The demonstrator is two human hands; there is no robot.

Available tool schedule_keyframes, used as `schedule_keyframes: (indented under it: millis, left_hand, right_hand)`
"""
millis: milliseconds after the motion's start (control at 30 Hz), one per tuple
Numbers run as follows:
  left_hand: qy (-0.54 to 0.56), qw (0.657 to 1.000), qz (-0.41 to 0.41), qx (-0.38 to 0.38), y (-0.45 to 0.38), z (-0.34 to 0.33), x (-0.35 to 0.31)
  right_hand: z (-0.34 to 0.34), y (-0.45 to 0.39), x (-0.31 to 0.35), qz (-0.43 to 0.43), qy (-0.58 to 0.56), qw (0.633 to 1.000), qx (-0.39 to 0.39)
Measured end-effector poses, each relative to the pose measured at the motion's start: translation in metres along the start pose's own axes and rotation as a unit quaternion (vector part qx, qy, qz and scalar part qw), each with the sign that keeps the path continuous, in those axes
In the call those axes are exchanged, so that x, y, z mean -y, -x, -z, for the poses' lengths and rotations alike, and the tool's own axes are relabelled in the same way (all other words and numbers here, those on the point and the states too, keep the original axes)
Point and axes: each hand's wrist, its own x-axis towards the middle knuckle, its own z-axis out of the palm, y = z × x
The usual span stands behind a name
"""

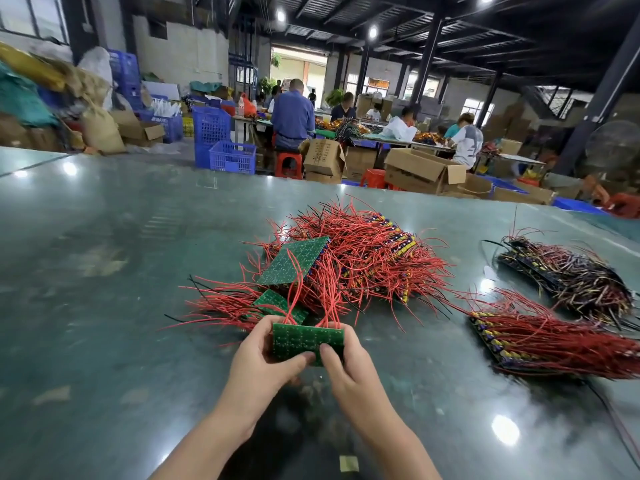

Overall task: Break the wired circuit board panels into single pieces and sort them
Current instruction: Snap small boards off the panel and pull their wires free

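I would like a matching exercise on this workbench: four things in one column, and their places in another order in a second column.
Things
1. green panel
2. big tangled heap of red-wired boards
3. dark-wired bundle
4. neat red-wired row

Places
A. far right of the table, behind the neat row
B. held between the left hand and the right hand
C. near right, closest to the right hand
D. table middle, just beyond the hands

Pairs: 1-B, 2-D, 3-A, 4-C
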Motion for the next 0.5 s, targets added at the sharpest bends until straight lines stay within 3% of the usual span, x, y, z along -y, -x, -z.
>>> schedule_keyframes:
  millis: [500]
  left_hand:
    - [-0.021, 1.000, 0.002, 0.012, -0.0016, 0.0029, 0.0006]
  right_hand:
    - [0.0007, -0.0007, -0.0011, -0.033, 0.018, 0.999, 0.010]
